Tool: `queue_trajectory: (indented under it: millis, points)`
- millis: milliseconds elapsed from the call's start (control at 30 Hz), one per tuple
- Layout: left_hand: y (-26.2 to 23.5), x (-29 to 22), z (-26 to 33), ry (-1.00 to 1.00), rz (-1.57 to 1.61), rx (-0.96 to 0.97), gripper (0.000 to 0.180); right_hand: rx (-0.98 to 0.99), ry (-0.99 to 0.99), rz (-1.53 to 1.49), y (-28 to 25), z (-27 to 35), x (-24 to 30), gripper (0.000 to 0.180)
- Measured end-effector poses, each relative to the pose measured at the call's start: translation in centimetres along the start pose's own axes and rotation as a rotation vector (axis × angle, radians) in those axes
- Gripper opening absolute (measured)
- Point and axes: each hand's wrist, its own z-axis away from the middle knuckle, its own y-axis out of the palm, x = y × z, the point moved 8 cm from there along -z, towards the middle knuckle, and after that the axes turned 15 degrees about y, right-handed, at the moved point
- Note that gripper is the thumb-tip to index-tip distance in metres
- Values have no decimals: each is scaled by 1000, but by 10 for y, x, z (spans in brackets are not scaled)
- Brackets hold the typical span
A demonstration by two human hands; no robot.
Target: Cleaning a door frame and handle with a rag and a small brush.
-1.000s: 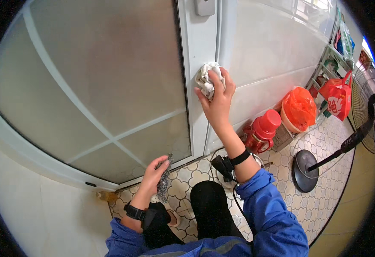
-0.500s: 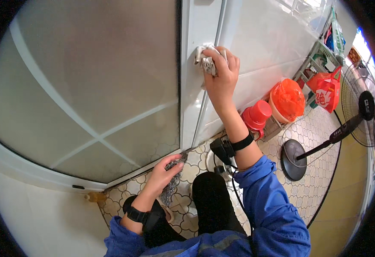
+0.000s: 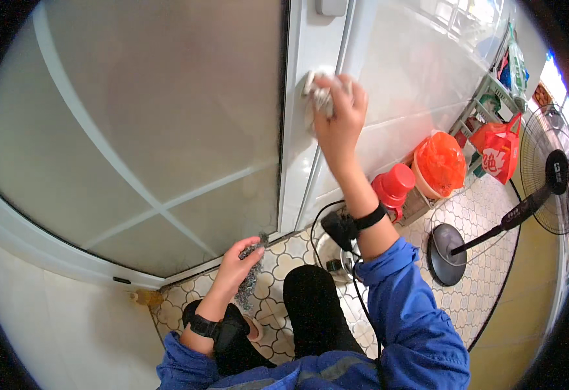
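Observation:
High on the white door frame (image 3: 294, 149), my right hand (image 3: 341, 127) presses a crumpled whitish cloth (image 3: 322, 101) to the surface. Its fingers are bent round the cloth and a little smeared by motion. My left hand (image 3: 232, 272) is low, in front of the door's bottom edge, pinching a limp, speckled grey cloth or mesh (image 3: 248, 286) between thumb and fingers; which of the two I cannot tell. That grey piece hangs down above the tiled floor. The frosted glass panel (image 3: 167, 97), crossed by pale bars, fills the left side.
Right of the door stand a red plastic jug (image 3: 395, 185), a bin with an orange liner (image 3: 439, 166) and a shelf rack (image 3: 492, 91) with a red bag (image 3: 502, 153). A standing fan (image 3: 555, 172) is farther right. A bottle (image 3: 146, 298) lies near the left wall.
The scene has shifted right and slightly down in the picture. My left hand, still holding the grey piece, has drawn away from the frame's foot. My right hand keeps the cloth on the frame.

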Motion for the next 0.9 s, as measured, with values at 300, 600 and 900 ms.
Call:
queue_trajectory:
  millis: [300, 600, 900]
  points:
    - [20, 9, -12, -114, 2, 34, 42, 82, -80, 23, 4, -31, 35, 39]
    - [10, 16, -11, -17, -60, 5, 43, 120, 1, 57, 7, 2, 14, 39]
    - [-4, -1, -1, 27, -32, -23, 38, 131, 35, 113, 4, 25, 13, 38]
